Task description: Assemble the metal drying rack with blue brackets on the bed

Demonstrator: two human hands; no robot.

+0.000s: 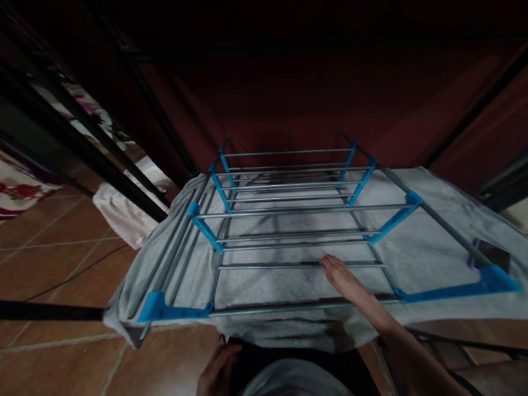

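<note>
A metal drying rack (305, 208) with thin grey tubes and blue plastic brackets (207, 234) lies across a grey blanket (264, 286). My right hand (338, 273) reaches in from the lower right. Its fingers are bent over one of the rack's cross bars near the middle, closed on it. At the bottom edge, beside my dark-clothed lap, my left hand (218, 369) hangs low, dim and partly cut off. Its fingers look loosely apart, with nothing visible in them. Several grey tubes (178, 258) run side by side along the left of the rack.
A phone-like dark object (489, 257) lies on the blanket at right, partly behind the rack's tube. Dark red panels (289, 99) rise behind. Black metal bars (99, 170) cross at left, near a striped cloth (127, 212). Brown floor tiles (66, 297) show below, with a thin cable.
</note>
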